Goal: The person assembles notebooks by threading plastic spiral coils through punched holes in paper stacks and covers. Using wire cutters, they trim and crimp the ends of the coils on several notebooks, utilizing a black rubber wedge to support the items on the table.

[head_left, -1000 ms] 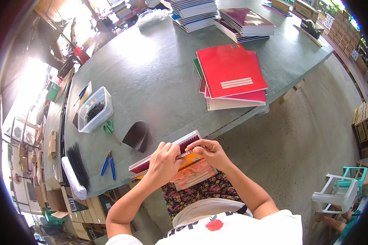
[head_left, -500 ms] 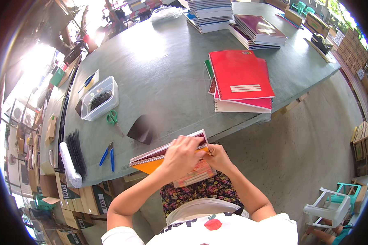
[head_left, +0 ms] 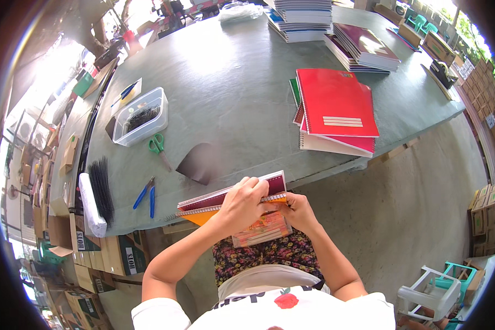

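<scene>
I hold a spiral-bound notebook (head_left: 225,198) with a dark red cover and an orange one beneath, at the near edge of the grey table (head_left: 231,93), above my lap. My left hand (head_left: 241,202) lies over the notebook's top, fingers curled on its wire spine. My right hand (head_left: 298,209) grips the notebook's right end from below. A colourful printed cover (head_left: 261,232) sticks out under both hands.
A pile of red notebooks (head_left: 335,113) lies right of centre, more stacks (head_left: 305,16) at the far edge. Green scissors (head_left: 158,146), a clear tub of dark coils (head_left: 140,115), a dark cover sheet (head_left: 198,163), blue pliers (head_left: 147,193) and black binding combs (head_left: 100,190) lie left. Cardboard boxes (head_left: 102,258) stand below.
The notebook has turned from tilted to lying nearly level at the table edge. My left hand has slid over its top and my right hand has moved to its right end.
</scene>
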A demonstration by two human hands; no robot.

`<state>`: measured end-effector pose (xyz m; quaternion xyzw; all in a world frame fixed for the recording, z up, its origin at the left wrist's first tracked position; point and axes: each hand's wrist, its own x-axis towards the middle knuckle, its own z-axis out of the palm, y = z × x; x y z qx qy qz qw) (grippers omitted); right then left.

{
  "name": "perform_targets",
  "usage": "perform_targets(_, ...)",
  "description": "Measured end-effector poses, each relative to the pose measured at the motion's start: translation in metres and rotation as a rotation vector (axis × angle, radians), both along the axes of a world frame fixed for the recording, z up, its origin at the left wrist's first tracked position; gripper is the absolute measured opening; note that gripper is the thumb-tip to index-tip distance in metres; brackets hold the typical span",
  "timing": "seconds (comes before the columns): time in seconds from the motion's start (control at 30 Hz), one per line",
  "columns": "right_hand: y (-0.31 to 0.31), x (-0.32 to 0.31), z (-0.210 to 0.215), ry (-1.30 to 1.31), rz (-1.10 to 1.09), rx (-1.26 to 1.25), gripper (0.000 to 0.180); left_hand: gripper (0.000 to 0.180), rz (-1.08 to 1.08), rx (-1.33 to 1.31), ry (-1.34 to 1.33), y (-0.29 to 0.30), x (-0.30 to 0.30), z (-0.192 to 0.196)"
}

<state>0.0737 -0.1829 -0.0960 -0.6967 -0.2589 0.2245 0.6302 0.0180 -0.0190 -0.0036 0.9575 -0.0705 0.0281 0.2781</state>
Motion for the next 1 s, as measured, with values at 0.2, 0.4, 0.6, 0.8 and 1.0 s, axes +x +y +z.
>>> perform_targets(0.2, -0.005, -0.001, -0.01, 0.007, 0.0, -0.011, 0.015, 0.021, -0.049, -0.191, -0.201, -0.017, 0.006, -0.023)
perform_targets(0.4, -0.004, -0.003, -0.003, -0.021, -0.042, 0.008, 0.014, 0.016, -0.059, -0.226, -0.195, -0.021, 0.01, -0.021)
perform_targets(0.6, 0.001, -0.011, -0.003, -0.116, -0.092, -0.012, 0.007, 0.013, -0.074, -0.15, -0.255, -0.024, 0.007, -0.026)
perform_targets(0.8, 0.007, -0.021, -0.001, -0.263, -0.207, -0.072, 0.006, 0.011, -0.001, -0.12, -0.343, -0.03, 0.006, -0.02)
perform_targets(1.0, 0.003, -0.015, -0.006, -0.124, -0.157, 0.059, 0.002, 0.01, 0.043, -0.287, -0.259, -0.03, 0.008, -0.024)
